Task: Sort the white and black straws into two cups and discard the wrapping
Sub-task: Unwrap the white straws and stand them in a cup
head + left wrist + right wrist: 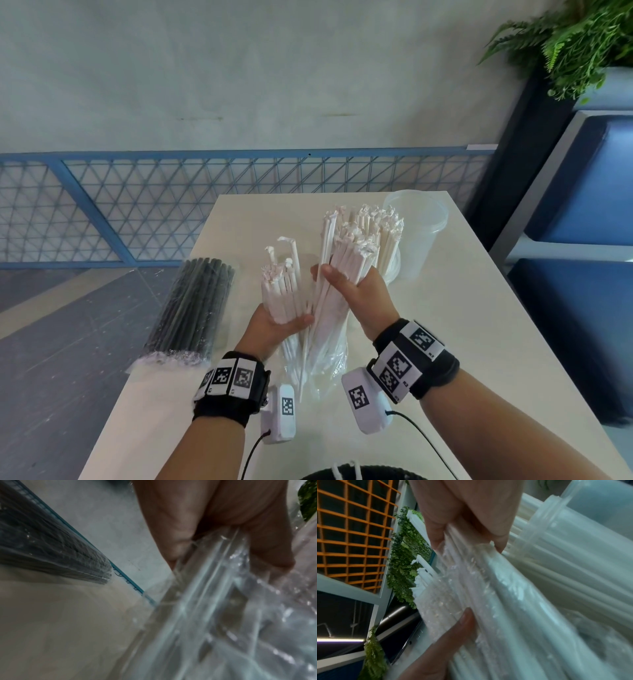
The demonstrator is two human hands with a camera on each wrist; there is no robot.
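Both hands, left hand [274, 325] and right hand [352, 294], each grip a bunch of thin paper-wrapped white straws [346, 260] above the pale table [462, 342]; light, slippery, likely best clasped mid-length.

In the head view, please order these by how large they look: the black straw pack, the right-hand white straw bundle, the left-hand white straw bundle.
1. Right-hand bundle, though it is raised nearer the camera.
2. Black pack; the gap to first is small, so unsure.
3. Left-hand bundle, clearly smallest.
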